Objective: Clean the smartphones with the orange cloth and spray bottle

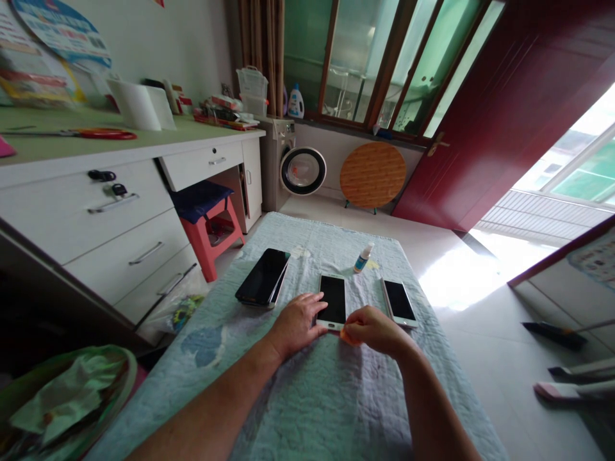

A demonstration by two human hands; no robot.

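A white smartphone [333,299] lies screen up on the cloth-covered table [327,397]. My left hand [298,323] rests along its left edge, fingers stretched out and touching it. At the phone's lower right corner, my right hand [372,330] is closed around an orange cloth [350,337], which is mostly hidden under the fingers. To the right, another white phone [400,301] lies with its dark screen up. A stack of dark-screened devices [264,276] sits to the left. Behind the middle phone stands a small spray bottle [364,257] with a blue label.
On the left is a white desk [96,218] with scissors [103,134] and a paper roll [141,106]. A red stool [211,230] stands under it. A lined bin [72,397] is at the lower left. Behind the table are an open washing machine [277,153] and a round wooden board [373,174].
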